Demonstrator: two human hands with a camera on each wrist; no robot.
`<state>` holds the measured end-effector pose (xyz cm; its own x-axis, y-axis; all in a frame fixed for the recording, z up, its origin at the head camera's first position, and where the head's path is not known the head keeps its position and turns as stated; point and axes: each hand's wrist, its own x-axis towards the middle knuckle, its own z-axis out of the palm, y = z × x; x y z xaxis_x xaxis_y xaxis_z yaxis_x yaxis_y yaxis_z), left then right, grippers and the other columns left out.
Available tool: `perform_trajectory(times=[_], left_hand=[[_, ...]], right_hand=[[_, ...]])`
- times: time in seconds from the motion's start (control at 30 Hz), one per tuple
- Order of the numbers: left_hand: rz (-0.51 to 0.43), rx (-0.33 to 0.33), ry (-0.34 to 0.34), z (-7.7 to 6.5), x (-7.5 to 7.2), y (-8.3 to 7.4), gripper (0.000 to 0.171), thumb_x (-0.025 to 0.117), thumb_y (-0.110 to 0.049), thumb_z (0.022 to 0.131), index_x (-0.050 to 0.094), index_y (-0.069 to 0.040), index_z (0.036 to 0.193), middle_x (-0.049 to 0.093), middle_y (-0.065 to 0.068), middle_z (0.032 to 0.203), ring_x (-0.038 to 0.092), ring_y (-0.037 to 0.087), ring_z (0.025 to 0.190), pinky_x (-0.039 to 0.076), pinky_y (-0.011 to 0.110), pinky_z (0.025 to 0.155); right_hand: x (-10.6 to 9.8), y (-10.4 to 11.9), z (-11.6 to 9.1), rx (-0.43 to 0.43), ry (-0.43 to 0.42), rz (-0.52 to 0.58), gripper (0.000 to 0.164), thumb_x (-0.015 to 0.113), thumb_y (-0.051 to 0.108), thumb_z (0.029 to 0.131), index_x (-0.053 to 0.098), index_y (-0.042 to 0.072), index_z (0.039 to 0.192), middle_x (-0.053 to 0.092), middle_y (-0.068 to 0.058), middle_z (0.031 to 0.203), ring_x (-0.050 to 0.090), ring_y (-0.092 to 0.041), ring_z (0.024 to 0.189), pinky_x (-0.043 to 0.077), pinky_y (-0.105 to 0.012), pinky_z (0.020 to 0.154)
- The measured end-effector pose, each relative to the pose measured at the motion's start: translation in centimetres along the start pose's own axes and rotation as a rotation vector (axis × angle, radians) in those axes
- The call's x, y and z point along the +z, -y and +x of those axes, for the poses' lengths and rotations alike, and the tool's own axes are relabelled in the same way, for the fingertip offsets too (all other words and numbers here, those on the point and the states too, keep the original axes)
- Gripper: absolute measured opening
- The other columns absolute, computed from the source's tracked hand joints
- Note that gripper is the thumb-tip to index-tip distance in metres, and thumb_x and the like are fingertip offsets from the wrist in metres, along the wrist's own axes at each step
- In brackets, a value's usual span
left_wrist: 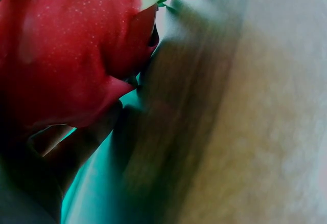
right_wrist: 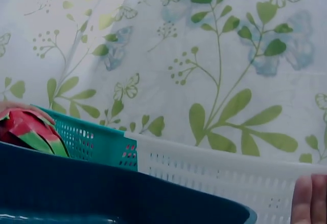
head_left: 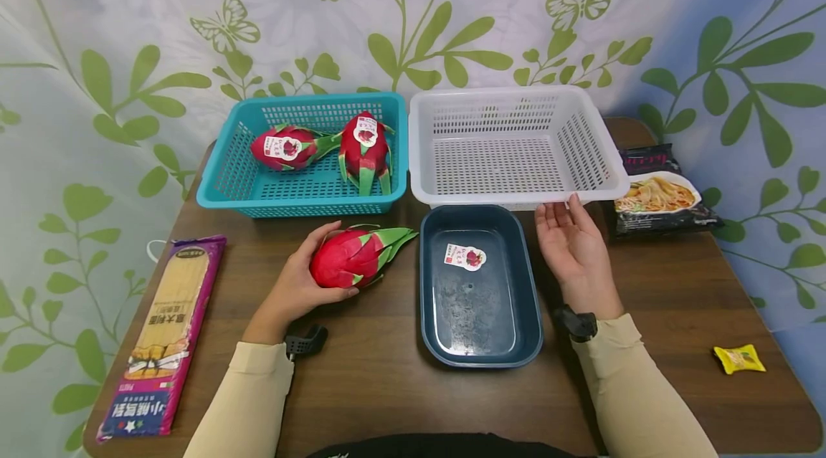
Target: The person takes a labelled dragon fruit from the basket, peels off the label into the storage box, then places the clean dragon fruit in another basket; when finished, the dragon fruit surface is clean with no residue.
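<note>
My left hand (head_left: 298, 282) grips a red dragon fruit (head_left: 353, 257) with green-tipped scales, just in front of the teal basket (head_left: 303, 208). Close up in the left wrist view, the same dragon fruit (left_wrist: 66, 50) fills the upper left, a finger under it. Two more dragon fruits, each with a white sticker, lie inside the teal basket. Palm up and holding nothing, my right hand (head_left: 576, 254) has its fingertips right at the front rim of the white basket (head_left: 516, 198). Between the hands stands a dark blue tub (head_left: 477, 315) with a dragon fruit sticker (head_left: 464, 257) on its bottom.
A purple pack of pasta (head_left: 164, 336) lies along the table's left side. At the back right is a black noodle pack (head_left: 665, 193), and a small yellow packet (head_left: 739, 359) sits near the right edge. A leaf-patterned curtain (head_left: 413, 21) hangs behind the baskets.
</note>
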<state>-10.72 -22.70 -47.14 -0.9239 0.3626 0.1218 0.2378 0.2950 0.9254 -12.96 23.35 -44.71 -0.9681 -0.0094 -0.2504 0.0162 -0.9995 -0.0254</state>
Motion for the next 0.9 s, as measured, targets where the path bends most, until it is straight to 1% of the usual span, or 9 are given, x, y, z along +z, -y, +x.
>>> perform_trajectory(times=[0.07,0.17,0.27,0.37,0.57,0.67,0.73,0.83,0.9], left_hand=[[0.003,-0.005,0.0,0.1,0.0,0.0,0.108,0.096,-0.004,0.072,0.037,-0.021,0.16,0.047,0.0,0.153,0.042,0.027,0.139,0.058,0.04,0.091],[0.018,-0.014,-0.002,0.2,0.0,0.0,0.109,0.096,-0.002,0.071,0.036,-0.018,0.161,0.047,0.003,0.153,0.042,0.028,0.139,0.058,0.039,0.091],[0.037,-0.015,-0.003,0.4,0.0,-0.1,0.11,0.095,0.002,0.07,0.035,-0.012,0.161,0.047,0.01,0.154,0.042,0.033,0.139,0.058,0.043,0.092],[0.061,-0.012,-0.005,0.4,-0.2,-0.2,0.108,0.095,0.003,0.07,0.035,-0.008,0.16,0.047,0.014,0.153,0.042,0.037,0.138,0.058,0.049,0.092],[0.096,0.006,-0.048,-0.4,-1.4,-0.9,0.101,0.098,-0.006,0.071,0.044,-0.016,0.155,0.053,0.005,0.149,0.048,0.028,0.133,0.059,0.039,0.088],[0.062,0.055,-0.063,-1.0,-2.5,-1.7,0.098,0.097,-0.004,0.071,0.046,-0.015,0.153,0.054,0.005,0.146,0.049,0.026,0.131,0.059,0.034,0.087],[0.025,0.111,-0.048,-1.2,-3.4,-2.6,0.097,0.096,0.0,0.07,0.046,-0.01,0.153,0.054,0.008,0.146,0.05,0.027,0.13,0.06,0.033,0.086],[-0.088,0.212,0.013,-0.9,-4.6,-4.4,0.097,0.094,0.006,0.069,0.043,-0.001,0.151,0.053,0.016,0.145,0.051,0.03,0.13,0.06,0.036,0.087],[-0.175,0.274,0.053,0.0,-5.1,-5.8,0.096,0.093,0.008,0.069,0.041,0.004,0.15,0.051,0.02,0.144,0.049,0.033,0.132,0.06,0.039,0.087]], right_hand=[[-0.4,0.1,0.3,-0.015,0.043,0.019,0.023,0.059,0.003,0.106,0.06,0.006,0.129,0.064,-0.016,0.119,0.063,-0.03,0.104,0.053,-0.038,0.098],[-0.9,0.2,0.6,-0.055,0.083,-0.029,0.02,0.059,0.002,0.105,0.061,0.002,0.125,0.066,-0.019,0.117,0.065,-0.032,0.101,0.057,-0.039,0.095],[-1.4,0.4,1.0,-0.09,0.121,-0.086,0.018,0.059,0.002,0.105,0.06,0.0,0.122,0.067,-0.02,0.115,0.067,-0.032,0.098,0.058,-0.039,0.093],[-1.8,0.5,1.3,-0.101,0.151,-0.1,0.015,0.057,0.002,0.106,0.059,-0.001,0.12,0.067,-0.02,0.111,0.068,-0.032,0.096,0.058,-0.039,0.092],[-2.5,0.5,1.1,-0.105,0.156,-0.12,0.015,0.056,0.004,0.106,0.058,-0.001,0.121,0.067,-0.02,0.109,0.069,-0.031,0.095,0.058,-0.038,0.093],[-2.8,0.4,0.9,-0.105,0.152,-0.141,0.019,0.057,0.004,0.106,0.057,0.0,0.125,0.066,-0.02,0.113,0.069,-0.03,0.096,0.057,-0.037,0.094],[-2.8,0.4,0.9,-0.108,0.159,-0.151,0.02,0.057,0.004,0.106,0.056,0.0,0.126,0.066,-0.02,0.114,0.069,-0.03,0.097,0.057,-0.037,0.095],[-2.6,0.4,1.0,-0.114,0.176,-0.155,0.018,0.057,0.004,0.106,0.056,-0.001,0.124,0.066,-0.02,0.112,0.069,-0.03,0.097,0.057,-0.037,0.094],[-2.4,0.5,1.1,-0.12,0.181,-0.157,0.016,0.056,0.004,0.106,0.056,-0.001,0.121,0.067,-0.02,0.111,0.069,-0.03,0.096,0.058,-0.037,0.093]])
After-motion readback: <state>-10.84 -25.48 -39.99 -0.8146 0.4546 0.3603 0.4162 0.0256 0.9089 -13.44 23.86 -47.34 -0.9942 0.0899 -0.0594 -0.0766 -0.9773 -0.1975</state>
